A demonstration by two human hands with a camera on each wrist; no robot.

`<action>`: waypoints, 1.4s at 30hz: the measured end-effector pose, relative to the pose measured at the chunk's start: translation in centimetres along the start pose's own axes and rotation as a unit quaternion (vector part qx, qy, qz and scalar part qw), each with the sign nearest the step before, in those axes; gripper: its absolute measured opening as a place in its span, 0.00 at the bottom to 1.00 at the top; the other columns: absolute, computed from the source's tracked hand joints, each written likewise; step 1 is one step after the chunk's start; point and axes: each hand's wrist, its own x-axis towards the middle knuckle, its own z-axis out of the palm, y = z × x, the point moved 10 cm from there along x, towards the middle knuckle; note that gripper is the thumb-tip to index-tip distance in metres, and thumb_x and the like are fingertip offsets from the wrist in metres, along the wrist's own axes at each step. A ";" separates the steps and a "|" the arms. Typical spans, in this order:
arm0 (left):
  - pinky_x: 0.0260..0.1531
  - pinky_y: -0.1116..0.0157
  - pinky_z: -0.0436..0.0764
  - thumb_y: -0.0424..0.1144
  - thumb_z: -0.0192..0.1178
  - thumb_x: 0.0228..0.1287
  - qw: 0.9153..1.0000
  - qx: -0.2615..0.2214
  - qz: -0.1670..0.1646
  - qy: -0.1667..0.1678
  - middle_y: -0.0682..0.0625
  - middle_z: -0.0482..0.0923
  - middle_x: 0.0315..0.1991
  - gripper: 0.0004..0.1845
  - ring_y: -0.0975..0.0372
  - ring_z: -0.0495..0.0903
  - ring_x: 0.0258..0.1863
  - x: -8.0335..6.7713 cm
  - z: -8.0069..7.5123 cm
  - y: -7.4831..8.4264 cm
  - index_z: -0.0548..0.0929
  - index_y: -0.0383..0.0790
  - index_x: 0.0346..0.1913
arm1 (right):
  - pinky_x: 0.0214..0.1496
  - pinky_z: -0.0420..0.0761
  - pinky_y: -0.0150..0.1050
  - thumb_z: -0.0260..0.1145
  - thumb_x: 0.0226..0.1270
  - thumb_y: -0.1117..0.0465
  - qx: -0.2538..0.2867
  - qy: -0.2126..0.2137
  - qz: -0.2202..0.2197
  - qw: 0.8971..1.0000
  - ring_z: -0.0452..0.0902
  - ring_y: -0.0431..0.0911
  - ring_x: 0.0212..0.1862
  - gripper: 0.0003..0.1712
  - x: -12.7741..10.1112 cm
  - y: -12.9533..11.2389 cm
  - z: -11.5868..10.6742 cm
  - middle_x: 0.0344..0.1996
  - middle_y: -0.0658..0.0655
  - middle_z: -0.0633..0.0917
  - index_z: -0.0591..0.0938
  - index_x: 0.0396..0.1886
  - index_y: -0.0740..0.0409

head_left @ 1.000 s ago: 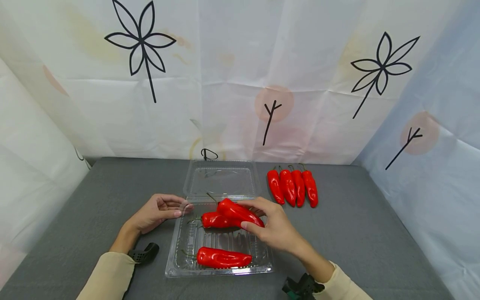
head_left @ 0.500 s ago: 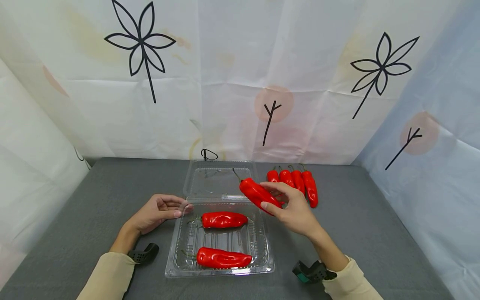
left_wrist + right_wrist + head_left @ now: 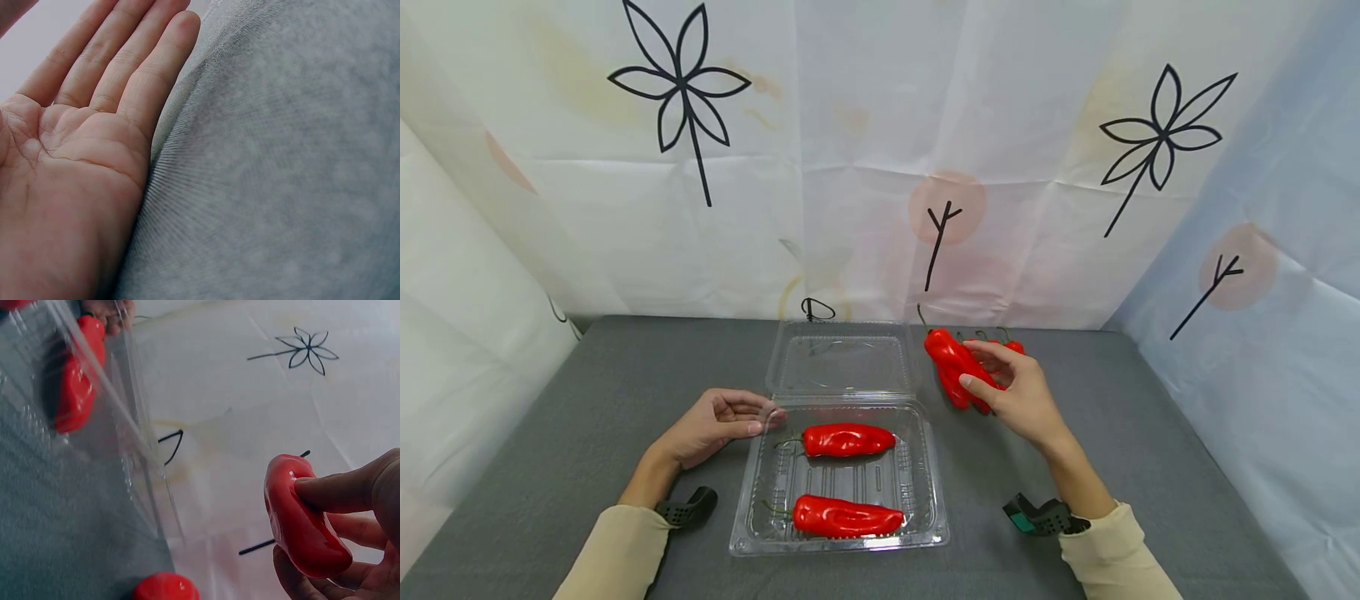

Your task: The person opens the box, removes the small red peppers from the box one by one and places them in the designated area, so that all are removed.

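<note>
A glossy red pepper (image 3: 953, 357) with a thin stem is gripped between the thumb and fingers of my right hand (image 3: 1021, 396). It is held over a row of similar red peppers, which pepper and hand mostly cover. In the right wrist view, the thumb presses on the held pepper (image 3: 301, 519). My left hand (image 3: 718, 425) touches the left rim of a clear plastic clamshell box (image 3: 838, 543), its fingers nearly straight in the left wrist view. Inside the box, one red pepper (image 3: 848, 440) lies towards the back and another red pepper (image 3: 848, 517) near the front.
The box's clear lid (image 3: 842, 358) lies folded back behind it. A grey cloth (image 3: 1120, 450) covers the table. White printed curtains (image 3: 850, 167) stand behind and at both sides.
My right hand has carried the pepper out from over the box, moving right and back towards the row. The left hand and the two peppers in the box have stayed put.
</note>
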 end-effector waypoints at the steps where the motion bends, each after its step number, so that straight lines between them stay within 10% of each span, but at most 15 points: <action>1: 0.55 0.62 0.81 0.19 0.56 0.69 1.000 0.000 0.000 0.000 0.38 0.84 0.55 0.18 0.53 0.84 0.56 0.0 0.0 0.0 0.79 0.24 0.60 | 0.48 0.82 0.31 0.71 0.67 0.67 -0.001 0.002 0.004 1.000 0.80 0.56 0.51 0.26 0.1 0.3 -0.2 0.52 0.64 0.83 0.79 0.64 0.63; 26: 0.56 0.61 0.80 0.19 0.55 0.69 1.000 -0.001 0.007 -0.003 0.37 0.84 0.55 0.18 0.51 0.83 0.57 0.0 0.2 0.1 0.78 0.23 0.60 | 0.44 0.79 0.24 0.68 0.71 0.63 -0.031 0.084 0.078 0.993 0.78 0.58 0.55 0.27 0.6 4.9 -5.5 0.58 0.68 0.80 0.77 0.67 0.64; 42: 0.57 0.60 0.80 0.19 0.56 0.69 1.000 0.007 -0.006 0.007 0.37 0.84 0.55 0.17 0.51 0.83 0.57 0.0 0.0 -0.2 0.79 0.23 0.59 | 0.37 0.79 0.24 0.65 0.74 0.58 -0.041 0.160 0.171 0.971 0.74 0.57 0.55 0.29 -0.3 8.9 -9.3 0.61 0.69 0.77 0.74 0.71 0.63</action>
